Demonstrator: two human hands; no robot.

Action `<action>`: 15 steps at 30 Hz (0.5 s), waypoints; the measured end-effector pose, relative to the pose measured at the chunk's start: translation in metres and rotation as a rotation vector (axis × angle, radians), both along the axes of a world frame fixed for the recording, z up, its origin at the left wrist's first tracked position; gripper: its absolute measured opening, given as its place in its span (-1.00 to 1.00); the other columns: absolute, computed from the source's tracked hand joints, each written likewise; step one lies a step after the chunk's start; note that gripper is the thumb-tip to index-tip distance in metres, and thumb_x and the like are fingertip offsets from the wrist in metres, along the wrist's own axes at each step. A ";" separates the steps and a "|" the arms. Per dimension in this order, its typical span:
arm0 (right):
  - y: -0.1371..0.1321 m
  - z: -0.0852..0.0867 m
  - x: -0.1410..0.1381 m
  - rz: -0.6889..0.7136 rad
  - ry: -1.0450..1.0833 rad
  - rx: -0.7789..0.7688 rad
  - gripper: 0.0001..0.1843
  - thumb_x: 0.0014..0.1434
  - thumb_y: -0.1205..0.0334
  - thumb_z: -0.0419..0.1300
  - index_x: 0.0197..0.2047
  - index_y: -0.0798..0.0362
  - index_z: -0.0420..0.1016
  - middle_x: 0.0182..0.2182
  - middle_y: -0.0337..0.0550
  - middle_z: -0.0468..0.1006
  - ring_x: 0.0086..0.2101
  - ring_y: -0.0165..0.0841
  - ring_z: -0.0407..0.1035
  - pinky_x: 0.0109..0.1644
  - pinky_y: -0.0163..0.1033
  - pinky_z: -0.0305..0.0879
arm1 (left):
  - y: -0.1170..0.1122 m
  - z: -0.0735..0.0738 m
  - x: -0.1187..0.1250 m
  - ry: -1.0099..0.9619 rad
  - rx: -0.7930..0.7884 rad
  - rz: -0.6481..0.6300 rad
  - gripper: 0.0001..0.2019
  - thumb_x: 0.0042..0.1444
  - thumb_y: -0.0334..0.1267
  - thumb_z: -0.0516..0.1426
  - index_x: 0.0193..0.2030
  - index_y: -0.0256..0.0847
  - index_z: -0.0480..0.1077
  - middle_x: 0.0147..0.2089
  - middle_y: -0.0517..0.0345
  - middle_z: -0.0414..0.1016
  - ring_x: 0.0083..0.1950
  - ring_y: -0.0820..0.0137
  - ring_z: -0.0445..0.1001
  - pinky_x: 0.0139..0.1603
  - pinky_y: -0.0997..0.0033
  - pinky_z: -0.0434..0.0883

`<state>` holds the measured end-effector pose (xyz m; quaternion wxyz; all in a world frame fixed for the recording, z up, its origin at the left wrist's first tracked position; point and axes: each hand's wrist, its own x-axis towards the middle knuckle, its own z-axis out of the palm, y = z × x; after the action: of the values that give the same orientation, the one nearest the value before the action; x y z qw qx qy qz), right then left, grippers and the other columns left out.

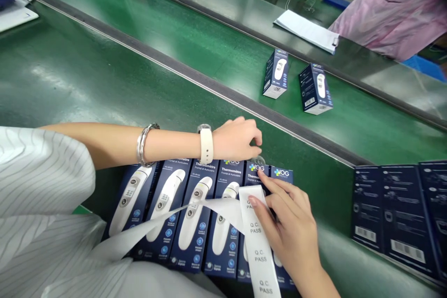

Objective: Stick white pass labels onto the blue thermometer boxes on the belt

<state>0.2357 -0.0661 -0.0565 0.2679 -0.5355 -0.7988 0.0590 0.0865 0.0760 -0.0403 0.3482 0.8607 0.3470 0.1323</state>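
A row of several dark blue thermometer boxes point(190, 214) lies face up in front of me, their tops side by side. Over the far edge of the row, my left hand point(237, 138) is closed with its fingers curled down, and a small clear round sticker point(258, 160) shows at its fingertips, against the top of a box. My right hand point(291, 223) pinches a white strip of labels point(257, 242) printed "Q.C. PASS" between thumb and fingers, above the right-hand boxes. A loose length of the strip's backing trails left across the boxes towards my lap.
Two upright thermometer boxes point(275, 73) stand on the green conveyor belt point(195, 42) beyond a metal rail. More boxes point(387, 219) stand at the right, back panels showing. A clipboard with papers point(307, 30) lies on the far ledge, near a person in pink clothing point(391, 9).
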 end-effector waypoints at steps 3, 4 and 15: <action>0.000 0.000 0.000 0.008 0.052 0.009 -0.77 0.04 0.35 0.17 -0.56 0.05 0.22 -0.14 -0.11 0.49 -0.18 -0.25 0.33 -0.13 -0.10 0.22 | -0.014 0.006 -0.007 -0.026 0.225 -0.027 -0.81 0.09 -0.25 0.06 -0.24 -0.12 0.49 -0.05 0.11 0.37 -0.02 0.28 0.22 -0.01 0.22 0.16; 0.000 0.000 0.001 0.010 0.073 0.010 -0.78 0.04 0.36 0.17 -0.56 0.05 0.23 -0.17 -0.12 0.50 -0.18 -0.25 0.33 -0.13 -0.11 0.22 | -0.019 0.007 -0.008 -0.014 0.256 -0.072 -0.81 0.11 -0.24 0.05 -0.25 -0.09 0.50 -0.02 0.13 0.37 0.01 0.27 0.20 -0.01 0.21 0.15; -0.001 0.004 0.007 -0.148 0.358 -0.142 -0.77 0.10 0.34 0.12 -0.58 0.05 0.26 -0.41 -0.22 0.48 -0.30 -0.34 0.35 -0.22 -0.23 0.22 | -0.026 0.001 -0.009 0.184 0.319 -0.100 -0.59 0.15 -0.05 -0.03 -0.46 -0.27 0.49 -0.14 0.01 0.42 0.01 0.18 0.20 -0.05 0.17 0.12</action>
<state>0.2423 -0.0671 -0.0524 0.3707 -0.5911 -0.6909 0.1893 0.0776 0.0500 -0.0391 0.1805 0.9295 0.3089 0.0891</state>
